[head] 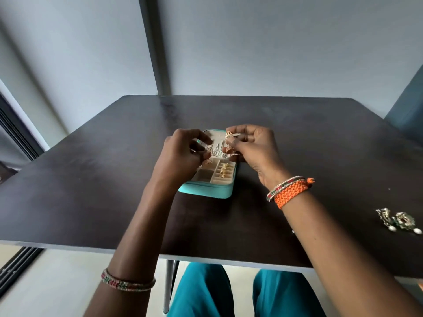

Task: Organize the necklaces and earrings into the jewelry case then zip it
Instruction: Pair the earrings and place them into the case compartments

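Note:
A turquoise jewelry case (207,191) lies open in the middle of the dark table, its cream compartments showing; gold earrings (223,170) sit in the right-hand slots. Above the case, my right hand (251,147) pinches a gold filigree earring (229,135) at the fingertips, with more gold pieces just below it. My left hand (183,154) is closed on a small gold piece (207,162) over the case's left side; most of it is hidden by the fingers. A pair of green stone earrings with pearl drops (399,221) lies on the table at the far right.
The dark table (91,191) ends close to my body at its near edge (137,250). A metal table leg (169,284) and my knees in teal trousers show below. A grey wall stands behind; a window frame runs along the left.

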Motion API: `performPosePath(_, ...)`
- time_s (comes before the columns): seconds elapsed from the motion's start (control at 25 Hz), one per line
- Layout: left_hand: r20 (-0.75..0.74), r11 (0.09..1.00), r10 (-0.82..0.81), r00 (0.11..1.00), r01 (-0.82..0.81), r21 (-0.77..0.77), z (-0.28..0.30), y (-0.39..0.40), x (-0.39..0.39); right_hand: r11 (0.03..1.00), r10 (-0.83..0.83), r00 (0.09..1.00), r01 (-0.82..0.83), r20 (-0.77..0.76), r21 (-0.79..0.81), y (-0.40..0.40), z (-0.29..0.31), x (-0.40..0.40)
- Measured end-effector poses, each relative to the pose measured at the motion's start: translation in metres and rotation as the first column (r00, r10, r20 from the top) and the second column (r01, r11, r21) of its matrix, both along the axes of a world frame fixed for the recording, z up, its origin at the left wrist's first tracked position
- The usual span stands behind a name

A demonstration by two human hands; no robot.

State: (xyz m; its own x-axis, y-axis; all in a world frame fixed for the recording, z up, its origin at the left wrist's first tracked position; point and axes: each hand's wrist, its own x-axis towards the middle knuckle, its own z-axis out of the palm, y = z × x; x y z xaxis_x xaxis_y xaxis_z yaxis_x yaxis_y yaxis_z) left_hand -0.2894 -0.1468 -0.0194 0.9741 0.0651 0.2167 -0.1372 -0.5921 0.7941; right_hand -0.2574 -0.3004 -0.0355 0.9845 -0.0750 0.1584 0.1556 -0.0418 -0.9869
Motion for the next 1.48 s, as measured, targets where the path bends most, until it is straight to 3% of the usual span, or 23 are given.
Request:
performPosePath(0.2,-0.014,0.956,-0.058,0.998,0.06,0.286,0.002,-0.004,0.004,0.987,-0.08,0.993,0.091,0.09,-0.13,0.004,-0.009,0.0)
performPosePath(0.4,-0.082,0.879,-0.038,0.996,0.073,0.472,0.008,-0.009,0.003,0.988,-0.078,0.994,0.086,0.072,-0.124,0.002,-0.009,0.001)
performPosePath(0.6,-0.049,0.804,0.014,0.999,0.018,0.594,0.009,-0.016,0.001,0.984,-0.08,0.994,0.091,0.076,-0.153,0.002,-0.006,-0.002)
performPosePath(0.76,-0.041,0.844,0.068,0.997,-0.036,0.534,0.002,-0.012,-0.001,0.992,-0.009,0.997,0.018,0.077,-0.126,0.0,0.002,-0.009)
performPosePath(0.88,-0.047,0.891,0.093,0.995,-0.062,0.449,-0.006,-0.006,-0.005,0.973,0.028,0.996,-0.008,0.084,-0.232,0.001,0.004,-0.012)
performPosePath(1.16,0.127,0.935,0.159,0.979,-0.19,0.298,-0.032,-0.003,-0.025,0.926,0.134,0.99,-0.106,0.052,-0.363,0.009,0.002,-0.016)
performPosePath(1.48,0.148,0.957,0.215,0.965,-0.238,0.165,-0.04,-0.002,-0.03,0.844,0.086,0.989,-0.01,0.118,-0.536,0.02,-0.005,-0.023)
